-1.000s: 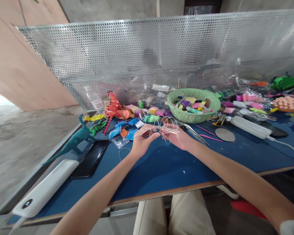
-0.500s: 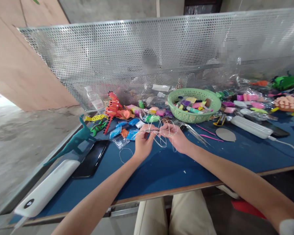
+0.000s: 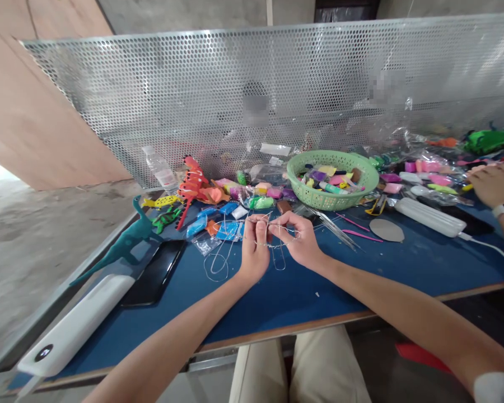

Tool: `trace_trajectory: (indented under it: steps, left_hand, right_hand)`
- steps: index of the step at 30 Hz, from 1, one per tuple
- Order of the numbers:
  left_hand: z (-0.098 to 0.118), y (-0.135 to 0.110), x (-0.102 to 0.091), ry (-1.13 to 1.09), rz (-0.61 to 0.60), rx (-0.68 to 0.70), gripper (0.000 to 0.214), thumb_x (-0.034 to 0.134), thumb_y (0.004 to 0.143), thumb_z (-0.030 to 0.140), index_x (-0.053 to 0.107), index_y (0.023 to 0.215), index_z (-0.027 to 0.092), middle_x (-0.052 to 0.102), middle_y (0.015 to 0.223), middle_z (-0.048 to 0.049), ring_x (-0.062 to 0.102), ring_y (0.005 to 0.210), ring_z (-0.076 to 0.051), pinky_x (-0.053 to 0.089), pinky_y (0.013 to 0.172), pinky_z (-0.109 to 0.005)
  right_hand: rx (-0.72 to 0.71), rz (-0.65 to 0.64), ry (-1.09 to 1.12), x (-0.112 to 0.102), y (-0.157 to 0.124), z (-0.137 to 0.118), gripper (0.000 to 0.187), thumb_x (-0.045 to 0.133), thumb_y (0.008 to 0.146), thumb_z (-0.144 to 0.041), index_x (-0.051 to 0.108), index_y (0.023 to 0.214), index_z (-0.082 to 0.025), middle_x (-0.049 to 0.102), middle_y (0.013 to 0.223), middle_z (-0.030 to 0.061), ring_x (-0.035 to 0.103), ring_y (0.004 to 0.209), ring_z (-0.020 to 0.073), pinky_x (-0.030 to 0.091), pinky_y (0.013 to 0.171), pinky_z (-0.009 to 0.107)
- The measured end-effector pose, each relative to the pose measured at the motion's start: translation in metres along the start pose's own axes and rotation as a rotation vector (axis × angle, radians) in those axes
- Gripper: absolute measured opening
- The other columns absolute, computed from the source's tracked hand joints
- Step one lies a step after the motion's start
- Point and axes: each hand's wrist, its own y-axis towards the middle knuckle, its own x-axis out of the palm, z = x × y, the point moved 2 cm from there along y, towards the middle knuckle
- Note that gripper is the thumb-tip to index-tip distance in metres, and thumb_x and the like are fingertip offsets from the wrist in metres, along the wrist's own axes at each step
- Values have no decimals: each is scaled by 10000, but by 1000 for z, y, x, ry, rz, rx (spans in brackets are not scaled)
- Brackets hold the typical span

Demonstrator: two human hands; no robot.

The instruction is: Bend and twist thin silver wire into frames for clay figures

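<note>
Both my hands meet above the blue table [image 3: 285, 291] and grip a tangle of thin silver wire [image 3: 273, 246]. My left hand [image 3: 255, 249] is closed, pinching the wire's left part between thumb and fingers. My right hand [image 3: 298, 239] is closed too, pinching the wire's right part. Wire loops hang down below the hands, and one loop [image 3: 218, 263] trails onto the table at the left.
A green basket [image 3: 334, 197] of coloured clay stands behind the hands. Clay packets [image 3: 218, 221], clay dinosaurs [image 3: 195, 184] and a teal dinosaur [image 3: 126, 240] lie left. A black phone [image 3: 153, 275] and white power bank [image 3: 73, 327] sit near left. Another person's hand [image 3: 493, 182] rests at right.
My hands drew closer together and a little nearer to me, turning the wire so its loops now hang downward. Another person's hand came into view at the right edge.
</note>
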Motion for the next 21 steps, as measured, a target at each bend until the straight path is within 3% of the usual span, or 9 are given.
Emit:
trace_trajectory:
  steps: [4,8,12,16,18,21]
  left_hand:
    - [-3,5,-2,-17,-132,-89,389,471,991,584,558,1052,210,566,917,-24,524,728,-128,500,714,-268]
    - [-10,12,-6,-35,-212,-172,391,620,920,547,591,1118,211,625,984,-42,574,800,-150,507,757,-281]
    - [-20,20,-15,-46,-125,-225,277,669,892,442,630,1036,208,610,898,-12,557,750,-122,478,711,-244]
    - [-33,32,-32,-64,23,-352,254,701,846,398,623,983,199,565,821,10,546,704,-104,443,626,-207]
    - [-35,42,-44,-66,88,-316,250,714,830,385,620,962,195,571,852,9,536,693,-90,428,606,-194]
    - [-25,60,-61,-26,101,-127,218,717,837,369,634,917,183,578,801,14,517,658,-86,439,619,-204]
  right_hand:
    - [62,53,119,-5,6,8,173,736,834,-364,679,774,-211,709,798,17,627,757,188,483,771,336]
    - [197,52,317,-10,16,21,163,753,790,-337,669,728,-211,674,722,-6,587,698,160,450,707,301]
    - [302,38,448,-11,22,31,157,755,777,-319,660,717,-210,644,699,-12,513,640,129,385,635,274]
    - [238,100,384,-19,24,28,140,737,789,-296,648,727,-208,644,716,-11,495,633,121,371,625,270]
    - [179,54,305,-23,25,24,136,718,802,-300,639,737,-210,648,721,-10,527,651,131,395,641,277]
    - [121,-63,186,-26,25,19,154,700,823,-323,621,753,-211,651,709,-10,586,671,151,441,671,294]
